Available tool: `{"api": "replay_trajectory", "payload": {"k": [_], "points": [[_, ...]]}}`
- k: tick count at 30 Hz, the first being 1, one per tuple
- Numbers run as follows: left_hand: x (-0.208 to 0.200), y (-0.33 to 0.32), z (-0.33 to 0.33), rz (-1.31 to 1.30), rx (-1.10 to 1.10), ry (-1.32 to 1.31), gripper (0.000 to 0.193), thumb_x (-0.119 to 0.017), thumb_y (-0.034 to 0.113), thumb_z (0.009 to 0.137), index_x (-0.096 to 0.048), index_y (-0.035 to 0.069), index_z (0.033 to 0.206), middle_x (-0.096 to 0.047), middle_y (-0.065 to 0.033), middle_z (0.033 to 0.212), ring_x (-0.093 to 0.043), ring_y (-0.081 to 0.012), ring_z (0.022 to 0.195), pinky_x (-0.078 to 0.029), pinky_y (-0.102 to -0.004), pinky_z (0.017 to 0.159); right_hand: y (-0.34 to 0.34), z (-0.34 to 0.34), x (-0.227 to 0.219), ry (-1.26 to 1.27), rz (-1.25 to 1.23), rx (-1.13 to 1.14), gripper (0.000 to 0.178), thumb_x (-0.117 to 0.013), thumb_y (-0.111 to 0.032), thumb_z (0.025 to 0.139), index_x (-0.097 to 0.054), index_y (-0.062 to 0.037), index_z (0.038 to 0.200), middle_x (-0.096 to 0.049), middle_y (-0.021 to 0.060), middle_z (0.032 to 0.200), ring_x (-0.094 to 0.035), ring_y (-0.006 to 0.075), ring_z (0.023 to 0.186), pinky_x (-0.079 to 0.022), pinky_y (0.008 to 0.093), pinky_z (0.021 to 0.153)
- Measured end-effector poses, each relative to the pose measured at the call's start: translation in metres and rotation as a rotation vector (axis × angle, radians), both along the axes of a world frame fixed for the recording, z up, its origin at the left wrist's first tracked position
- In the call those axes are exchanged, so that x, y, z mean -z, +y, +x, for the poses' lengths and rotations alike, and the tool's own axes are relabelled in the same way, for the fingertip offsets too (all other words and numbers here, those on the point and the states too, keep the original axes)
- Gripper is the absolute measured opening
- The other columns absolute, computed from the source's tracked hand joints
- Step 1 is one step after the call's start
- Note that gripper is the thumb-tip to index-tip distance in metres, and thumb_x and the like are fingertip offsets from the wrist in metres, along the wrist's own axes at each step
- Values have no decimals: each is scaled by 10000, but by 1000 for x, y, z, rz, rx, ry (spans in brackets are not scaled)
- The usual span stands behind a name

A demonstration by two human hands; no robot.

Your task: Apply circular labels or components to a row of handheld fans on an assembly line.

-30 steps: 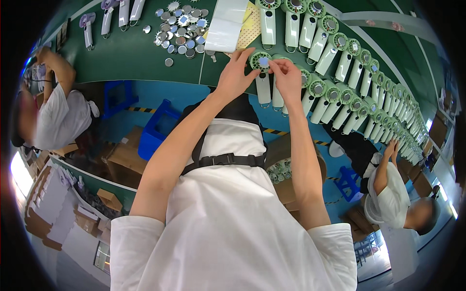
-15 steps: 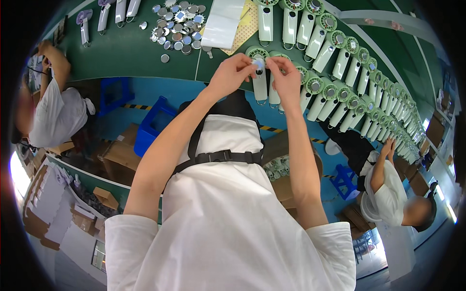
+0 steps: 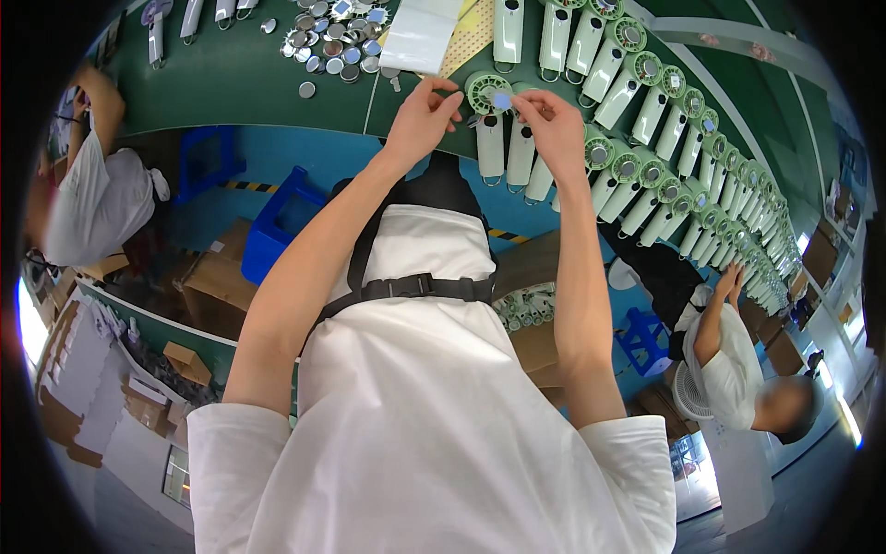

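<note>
Dozens of loose silver discs [image 3: 351, 55] lie at eleven o'clock, apparently unfitted; left hand [image 3: 417, 125] near twelve, fingers curled, grip unclear; green fan [image 3: 484, 97] at twelve, blue-faced disc [image 3: 501, 100] over it, pinched by right hand [image 3: 554, 129] towards one; fan rows [image 3: 626, 168] around two, many hubs seemingly capped; no writing legible.

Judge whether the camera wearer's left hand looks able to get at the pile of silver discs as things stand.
Probably yes: the left hand holds nothing I can make out, and mainly green tabletop lies between it and the silver discs; the white sheet beside them seems out of the way.
</note>
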State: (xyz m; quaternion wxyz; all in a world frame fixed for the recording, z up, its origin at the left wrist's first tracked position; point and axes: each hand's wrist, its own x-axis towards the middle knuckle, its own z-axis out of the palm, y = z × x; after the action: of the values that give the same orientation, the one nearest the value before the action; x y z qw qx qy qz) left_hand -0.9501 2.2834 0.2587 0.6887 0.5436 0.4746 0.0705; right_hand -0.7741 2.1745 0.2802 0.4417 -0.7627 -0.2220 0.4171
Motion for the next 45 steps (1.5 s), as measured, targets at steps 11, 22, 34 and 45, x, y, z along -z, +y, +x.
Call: {"api": "replay_trajectory", "payload": {"k": [11, 22, 34, 45], "points": [[18, -2, 21, 181, 179, 43, 400, -537, 289, 989, -540, 129, 1356, -637, -83, 714, -614, -138, 664, -486, -302, 650, 16, 3, 11, -173, -116, -198, 186, -694, -177, 860, -713, -14, 947, -651, 53, 677, -570, 131, 579, -461, 288, 573], [25, -3, 22, 220, 176, 36, 400, -543, 273, 981, -536, 139, 1358, -663, -94, 741, -652, -172, 696, -506, -318, 676, 11, -17, 15, -522, -56, -140, 213, -699, -185, 858, -660, -27, 996, -642, 101, 686, -619, 274, 621, -479, 379, 582], [15, 1, 26, 241, 261, 130, 417, -592, 237, 973, -519, 128, 1369, -625, -70, 769, -631, -135, 706, -514, -282, 667, 1, -30, 10, -603, -134, -88, 203, -707, -188, 844, -622, -61, 978, -596, 93, 768, -601, 282, 653, -477, 400, 583], [22, 1, 25, 270, 248, 87, 429, -594, 299, 954, -533, 127, 1342, -659, -108, 741, -661, -188, 700, -498, -325, 663, 2, -23, 20, -548, -93, -77, 220, -729, -191, 822, -657, -63, 987, -617, 92, 760, -611, 278, 652, -479, 405, 579]]}}
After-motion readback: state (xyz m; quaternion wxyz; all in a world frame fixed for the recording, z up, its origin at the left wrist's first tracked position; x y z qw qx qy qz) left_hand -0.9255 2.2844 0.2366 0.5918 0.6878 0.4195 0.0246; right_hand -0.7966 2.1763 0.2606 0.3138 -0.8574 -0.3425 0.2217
